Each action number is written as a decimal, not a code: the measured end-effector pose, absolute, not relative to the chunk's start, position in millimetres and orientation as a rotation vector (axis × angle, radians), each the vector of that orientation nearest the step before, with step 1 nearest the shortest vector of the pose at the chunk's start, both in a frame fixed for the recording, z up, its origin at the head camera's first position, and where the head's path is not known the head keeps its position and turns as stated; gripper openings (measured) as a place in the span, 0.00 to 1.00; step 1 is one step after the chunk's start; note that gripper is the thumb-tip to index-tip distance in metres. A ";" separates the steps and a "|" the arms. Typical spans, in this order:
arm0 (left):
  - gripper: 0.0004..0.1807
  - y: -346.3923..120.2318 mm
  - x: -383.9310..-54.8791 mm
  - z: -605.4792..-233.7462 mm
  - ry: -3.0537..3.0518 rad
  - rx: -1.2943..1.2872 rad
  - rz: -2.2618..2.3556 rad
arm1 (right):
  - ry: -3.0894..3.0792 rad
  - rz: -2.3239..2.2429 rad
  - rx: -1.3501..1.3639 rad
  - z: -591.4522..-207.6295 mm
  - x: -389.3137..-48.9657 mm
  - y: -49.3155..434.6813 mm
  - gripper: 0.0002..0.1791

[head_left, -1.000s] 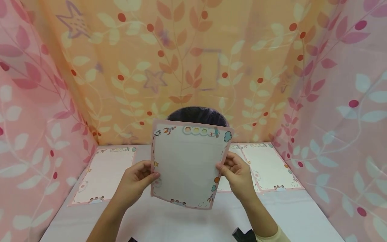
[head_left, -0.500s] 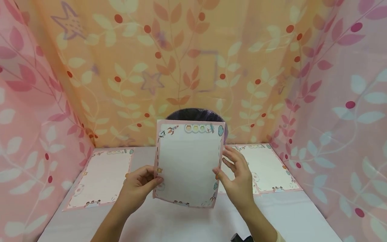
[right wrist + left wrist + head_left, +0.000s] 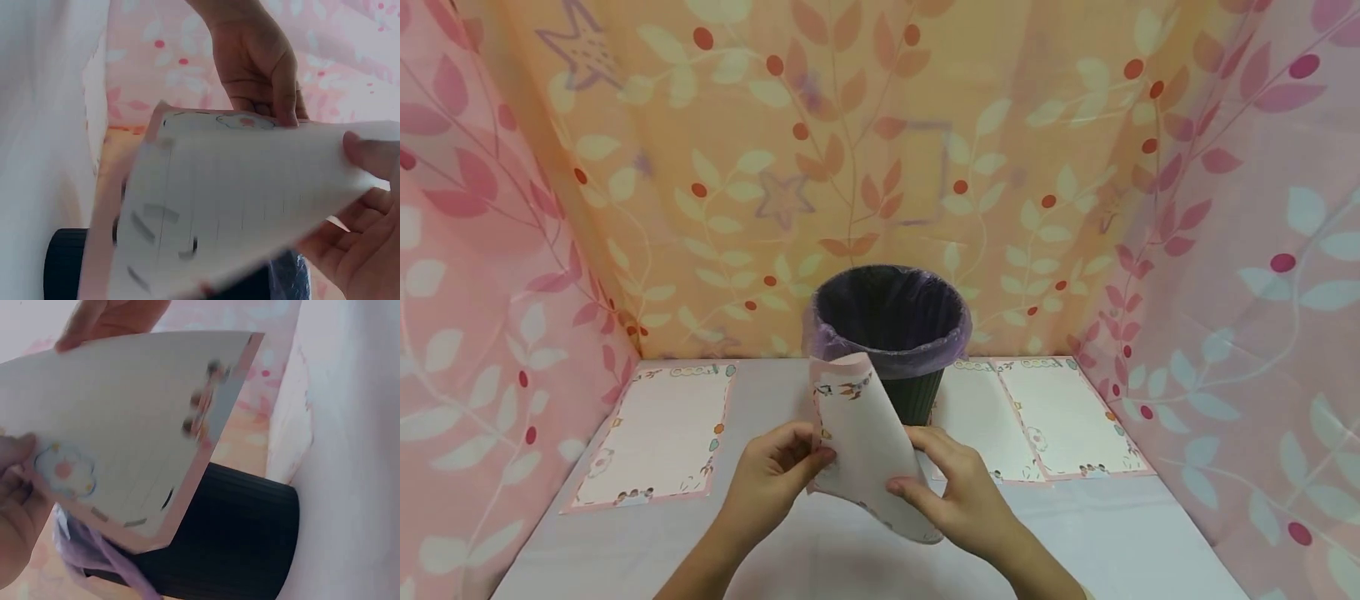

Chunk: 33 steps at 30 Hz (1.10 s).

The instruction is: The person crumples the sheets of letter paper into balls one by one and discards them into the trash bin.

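Note:
A sheet of decorated paper [image 3: 861, 433] with a pink border and small printed drawings is held up between both hands. My left hand [image 3: 778, 471] pinches its left edge, thumb on the front face. At the other side my right hand [image 3: 955, 492] holds the paper with the thumb in front and fingers behind, and that side is bent over in a curve. In the left wrist view the lined paper [image 3: 125, 412] spans between the hands, its flower drawing beside the left thumb. The right wrist view shows faint ruled lines on the paper [image 3: 231, 181].
A black bin [image 3: 917, 396] with a purple liner bag [image 3: 955, 346] stands behind the held paper. One similar sheet [image 3: 662, 433] lies at the table's left; two more, a sheet [image 3: 985, 425] and an outer sheet [image 3: 1067, 417], lie at the right. Patterned curtains [image 3: 880, 167] surround the white table [image 3: 1112, 533].
The paper was flat and upright before the bin; it has come down, and its right side is now curled over leftward by the right hand. The bin's opening has come into view.

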<state>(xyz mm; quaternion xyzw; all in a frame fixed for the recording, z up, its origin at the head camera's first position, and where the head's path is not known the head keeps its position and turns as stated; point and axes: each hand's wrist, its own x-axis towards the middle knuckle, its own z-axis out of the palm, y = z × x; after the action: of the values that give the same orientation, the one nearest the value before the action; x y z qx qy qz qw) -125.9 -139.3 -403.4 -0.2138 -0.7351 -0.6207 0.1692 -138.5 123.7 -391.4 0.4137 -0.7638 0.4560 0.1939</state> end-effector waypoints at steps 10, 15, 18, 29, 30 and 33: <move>0.19 -119.6 -129.8 -405.8 -1.427 -0.722 -1.348 | -2.153 1.342 0.827 -398.1 -149.7 125.3 0.13; 0.29 -119.5 -125.9 -383.8 -1.213 -0.971 -1.324 | -2.176 1.276 0.828 -399.4 -154.3 126.5 0.16; 0.31 -123.1 -124.3 -375.2 -1.235 -1.019 -1.212 | -2.197 1.211 0.840 -398.3 -156.1 127.4 0.17; 0.15 -127.5 -127.1 -388.8 -1.601 -1.429 -1.016 | -2.291 1.191 0.672 -396.5 -164.7 134.4 0.15; 0.12 -126.1 -127.6 -393.4 -1.651 -1.395 -1.004 | -2.287 1.228 0.643 -396.4 -164.9 135.2 0.15; 0.10 -120.2 -129.1 -407.8 -1.825 -1.266 -0.960 | -2.263 1.384 0.572 -396.3 -164.7 135.6 0.17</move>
<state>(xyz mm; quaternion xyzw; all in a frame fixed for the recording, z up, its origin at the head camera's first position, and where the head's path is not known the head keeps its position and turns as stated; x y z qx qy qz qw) -129.1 -120.2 -407.8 -0.4896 -0.7055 -0.3713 0.3531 -164.7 135.6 -396.3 0.2061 -0.8149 0.4984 0.2121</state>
